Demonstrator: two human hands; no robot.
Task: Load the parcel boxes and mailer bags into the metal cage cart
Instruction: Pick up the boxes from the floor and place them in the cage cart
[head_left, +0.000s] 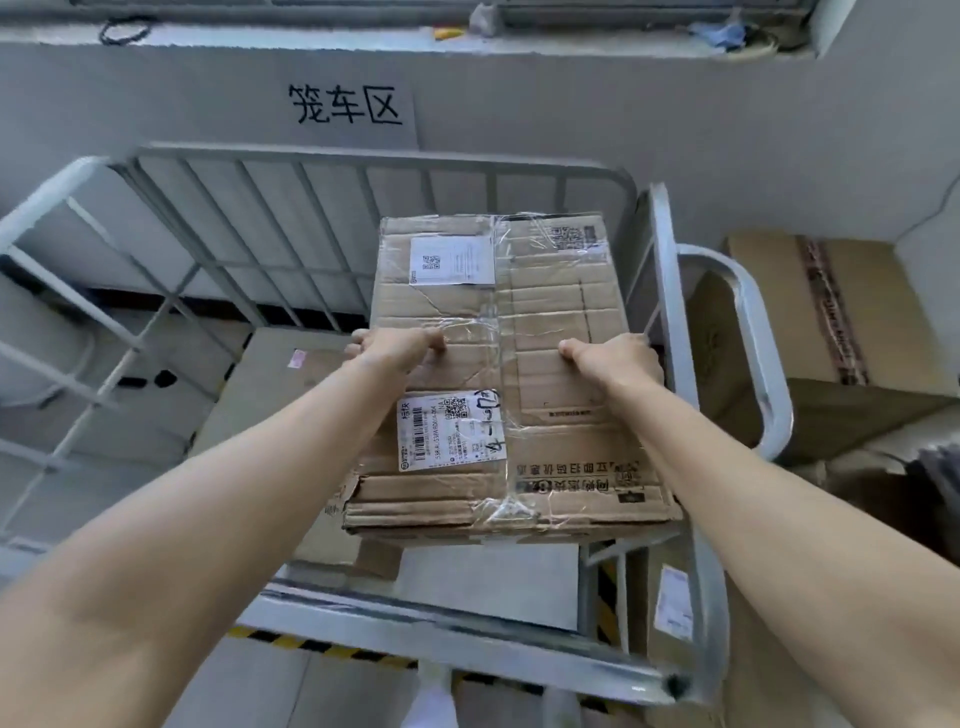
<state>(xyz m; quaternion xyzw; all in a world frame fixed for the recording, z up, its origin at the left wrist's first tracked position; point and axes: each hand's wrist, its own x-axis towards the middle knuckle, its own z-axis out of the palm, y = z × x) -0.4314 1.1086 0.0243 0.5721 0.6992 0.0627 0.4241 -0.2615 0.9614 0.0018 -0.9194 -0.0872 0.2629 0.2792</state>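
Head view: we're holding the taped brown cardboard parcel box (519, 291) above the grey metal cage cart (363, 156), left hand (397, 345) and right hand (615, 358) gripping opposite edges for balance.

A worn, taped cardboard parcel box (511, 374) bearing 2 white labels (451, 431) is level inside the metal cage cart (363, 156).

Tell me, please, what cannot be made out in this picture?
Head view only.
Underside of the cardboard box: hidden by the box itself; the fingertips of the left hand and right hand curl out of sight past its sides.
Floor of the cage cart: mostly covered by the held box.
Shipping label text: too small, blurred.
Brown box at right: cut off by the edge.
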